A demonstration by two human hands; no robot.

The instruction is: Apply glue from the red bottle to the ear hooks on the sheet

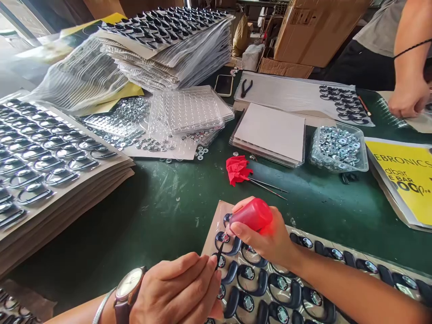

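Note:
My right hand (270,234) is wrapped round a red squeeze bottle (251,215), tilted with its tip down over a sheet of black ring-shaped parts (248,273). My left hand (178,285), with a watch on the wrist, pinches a thin black pointed tool (220,254); its kind is mostly hidden by the fingers. The tool's point and the bottle's tip meet at one black part near the sheet's left corner. Each part carries a round silvery washer and sits under see-through film on brown card.
Beyond my hands lie a red cloth (238,170) with thin metal rods, a plastic box of washers (337,146) and a stack of cards (270,132). Piled sheets (57,148) stand left. At far right, another person's hand (410,96) rests on the table.

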